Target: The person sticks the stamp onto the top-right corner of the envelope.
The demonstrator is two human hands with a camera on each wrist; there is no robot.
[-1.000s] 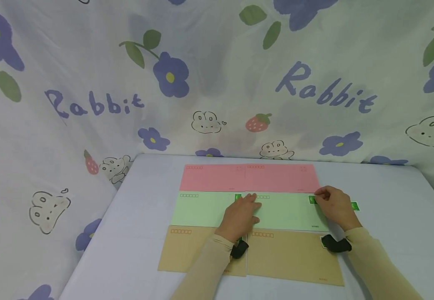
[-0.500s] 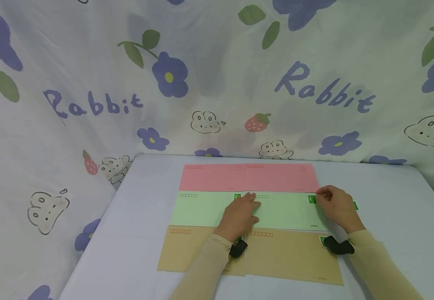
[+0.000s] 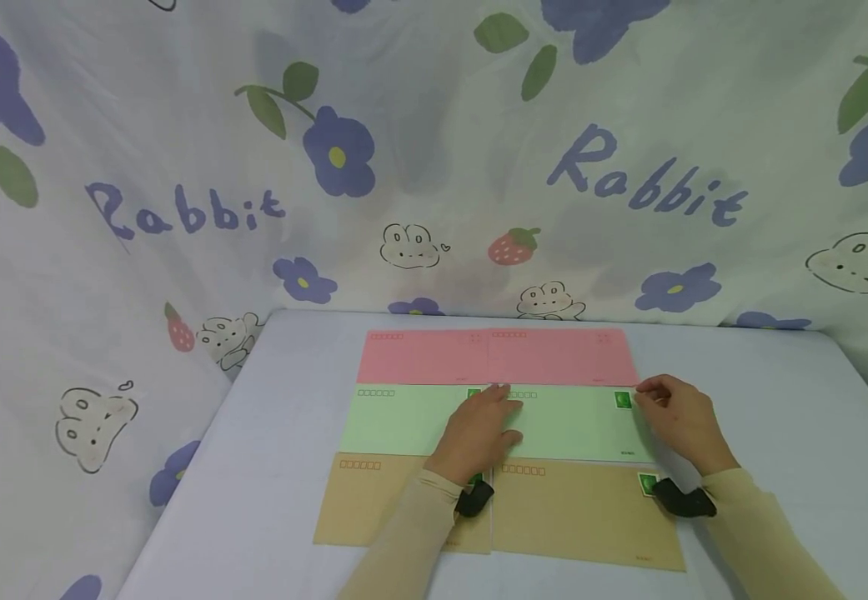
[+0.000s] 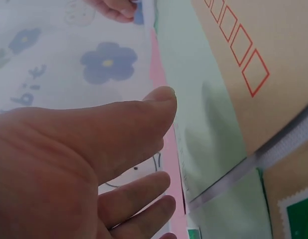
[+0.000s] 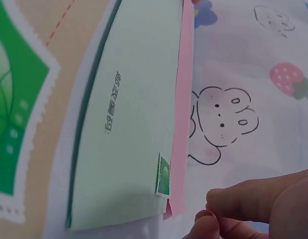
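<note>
My left hand (image 3: 473, 433) rests across the seam between the left green envelope (image 3: 384, 425) and the right green envelope (image 3: 564, 429), its fingers extended. In the left wrist view its thumb and fingers stand apart, holding nothing visible. Just past the right green envelope's right edge is my right hand (image 3: 683, 421), fingers loosely bent, with nothing visible between them. A green stamp (image 3: 623, 400) lies at that envelope's upper right corner, left of the right fingertips. The right wrist view shows the fingertips (image 5: 216, 196) apart from the stamp.
Two pink envelopes (image 3: 426, 358) lie in the back row. A left brown envelope (image 3: 373, 508) and a right brown envelope (image 3: 584, 517) lie in front, each with a green stamp. All are on a white-covered table (image 3: 253, 467), before a printed curtain (image 3: 449, 150).
My right hand has drawn back to the right from the stamp on the right green envelope, leaving it uncovered. Another stamp seen beyond that hand is now out of sight. The left hand stays put.
</note>
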